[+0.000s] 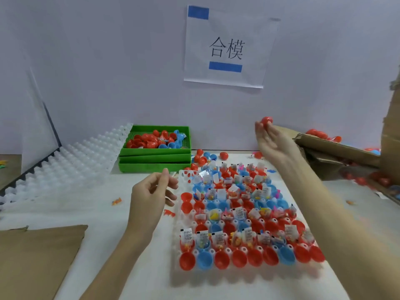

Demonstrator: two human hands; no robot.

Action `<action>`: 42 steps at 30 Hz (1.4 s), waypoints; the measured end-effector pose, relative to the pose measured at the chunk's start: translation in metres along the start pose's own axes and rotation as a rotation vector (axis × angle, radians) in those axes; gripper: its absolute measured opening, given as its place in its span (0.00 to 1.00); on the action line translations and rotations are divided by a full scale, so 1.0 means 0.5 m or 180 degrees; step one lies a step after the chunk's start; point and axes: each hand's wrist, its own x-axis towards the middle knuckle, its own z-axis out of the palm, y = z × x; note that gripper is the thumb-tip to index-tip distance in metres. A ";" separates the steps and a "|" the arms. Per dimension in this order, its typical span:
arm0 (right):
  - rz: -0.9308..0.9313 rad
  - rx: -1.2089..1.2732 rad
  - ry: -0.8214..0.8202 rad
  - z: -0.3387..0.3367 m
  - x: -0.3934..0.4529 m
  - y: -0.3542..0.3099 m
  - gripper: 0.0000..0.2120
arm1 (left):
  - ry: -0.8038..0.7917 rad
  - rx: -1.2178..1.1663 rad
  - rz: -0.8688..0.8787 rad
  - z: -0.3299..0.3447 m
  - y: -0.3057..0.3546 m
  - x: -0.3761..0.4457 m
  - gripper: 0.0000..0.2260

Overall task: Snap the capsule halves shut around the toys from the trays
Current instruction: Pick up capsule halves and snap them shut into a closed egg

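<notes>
Pinched in the fingertips of the right hand (269,140) is a round red plastic capsule (266,121), held high, near the brown cardboard box (337,148) on the right. It looks closed, but it is too blurry to be sure. Left hand (149,191) holds nothing, fingers loosely curled, just beside the clear plastic tray (184,176) of red and blue halves with toys, so it is nearer the next one.

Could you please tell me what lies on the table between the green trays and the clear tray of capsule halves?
In the head view, a few loose red and blue capsule pieces lie between the green trays and the clear tray.
</notes>
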 end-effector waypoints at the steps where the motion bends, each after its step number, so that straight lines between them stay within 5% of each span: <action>1: -0.0231 0.0042 0.0086 0.013 0.028 -0.032 0.21 | -0.0039 0.0015 -0.0008 0.002 0.001 -0.002 0.17; 4: -0.0294 -0.0458 0.0338 0.006 0.073 -0.079 0.28 | -0.0133 0.0092 -0.0012 0.006 0.006 -0.005 0.18; 10: -0.0111 -0.2978 -0.0008 -0.069 0.023 0.037 0.13 | -0.0044 0.0462 0.0113 -0.003 -0.006 0.003 0.11; 16: -0.0851 -0.4716 -0.0669 -0.078 -0.080 0.142 0.05 | -0.0943 0.1775 0.0852 0.000 -0.022 -0.007 0.08; 20: -0.1301 -0.5059 -0.1092 -0.089 -0.122 0.161 0.06 | -0.1315 0.2100 0.1326 0.003 -0.020 -0.014 0.10; 27: -0.1474 -0.5340 -0.1459 -0.106 -0.148 0.163 0.09 | -0.1777 0.2617 0.1383 0.002 -0.020 -0.018 0.16; 42: -0.1368 -0.5374 -0.1542 -0.117 -0.146 0.172 0.07 | -0.1626 0.2829 0.1616 0.005 -0.033 -0.013 0.08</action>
